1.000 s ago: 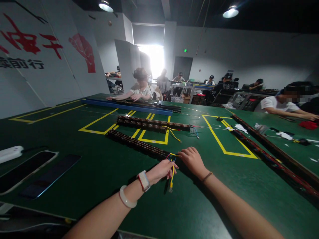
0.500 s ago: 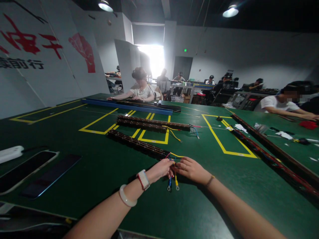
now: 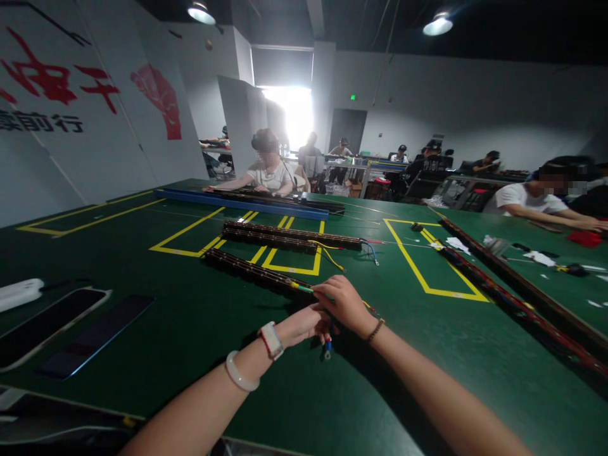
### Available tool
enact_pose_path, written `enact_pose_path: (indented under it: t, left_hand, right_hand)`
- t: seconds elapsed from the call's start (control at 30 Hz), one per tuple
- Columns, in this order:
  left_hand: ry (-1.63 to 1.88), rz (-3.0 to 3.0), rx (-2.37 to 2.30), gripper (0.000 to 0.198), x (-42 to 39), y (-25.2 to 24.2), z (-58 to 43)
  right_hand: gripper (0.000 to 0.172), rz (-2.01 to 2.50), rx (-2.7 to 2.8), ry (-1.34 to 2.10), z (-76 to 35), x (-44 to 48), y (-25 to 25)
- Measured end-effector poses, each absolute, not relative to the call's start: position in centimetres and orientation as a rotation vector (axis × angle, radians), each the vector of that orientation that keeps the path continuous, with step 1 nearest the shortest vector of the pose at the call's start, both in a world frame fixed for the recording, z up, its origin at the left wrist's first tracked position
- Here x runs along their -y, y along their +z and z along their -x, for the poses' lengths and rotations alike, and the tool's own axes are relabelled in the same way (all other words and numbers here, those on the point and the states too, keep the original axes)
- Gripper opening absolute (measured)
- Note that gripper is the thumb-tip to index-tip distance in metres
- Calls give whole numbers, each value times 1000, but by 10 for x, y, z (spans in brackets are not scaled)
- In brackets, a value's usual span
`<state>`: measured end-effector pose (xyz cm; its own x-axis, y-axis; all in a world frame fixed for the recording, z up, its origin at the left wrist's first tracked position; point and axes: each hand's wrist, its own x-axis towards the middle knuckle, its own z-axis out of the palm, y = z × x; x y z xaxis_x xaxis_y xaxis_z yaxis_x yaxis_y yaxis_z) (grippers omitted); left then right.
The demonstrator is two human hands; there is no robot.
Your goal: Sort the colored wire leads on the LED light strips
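Note:
A long dark strip bundle with copper-coloured lines [image 3: 251, 266] lies on the green table, its near end at my hands. My right hand [image 3: 344, 303] is closed in a pinch on a yellow-and-green wire [image 3: 303, 287] along that near end. Past the right side of this hand, a short yellow wire end [image 3: 368, 306] pokes out. Just below, my left hand [image 3: 308, 324] is closed on a blue wire with a ring terminal [image 3: 327, 349], which hangs under its fingers. The fingertips of the left hand are partly hidden behind the right hand.
Two more strip bundles [image 3: 285, 235] with loose wires lie farther back, before a blue rail [image 3: 247, 204]. Long wired bundles [image 3: 508, 288] run along the right. Phones [image 3: 97, 335] lie at left. Co-workers sit across the table [image 3: 268, 168] and at right [image 3: 536, 196].
My right hand has moved up and left, over the left hand, to the bundle's near end. The yellow wire's ring terminal no longer hangs beside the blue one. My left hand stays nearly in place.

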<state>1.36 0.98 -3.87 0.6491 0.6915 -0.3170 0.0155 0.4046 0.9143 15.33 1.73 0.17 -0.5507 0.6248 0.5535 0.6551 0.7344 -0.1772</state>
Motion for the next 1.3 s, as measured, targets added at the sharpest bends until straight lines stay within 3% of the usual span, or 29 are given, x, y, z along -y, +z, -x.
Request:
enact_pose_path:
  t: [0.37,0.77,1.0,1.17,1.3]
  left_hand:
    - [506,-1116,-802,30,2,-21,-11]
    - [521,-1202,-886,18,-2,-25,-17]
    - [454,-1830,-1111,35,-5,-19,-6]
    - [413,-2324,-1216,34,-1,-11,0]
    - [181,-2668,-1184,33,-2,-3,2]
  right_hand:
    - [15,1178,2490,-240,-109,-41,4]
    - [27,1201,2327,-170,-141,-29,2]
    - [23,1305,2285,-143,-207,-16,-24]
    - [20,1343,2364,-165,-220,-10,-37]
    - [20,1312,2403,-177,-220,-14,-40]
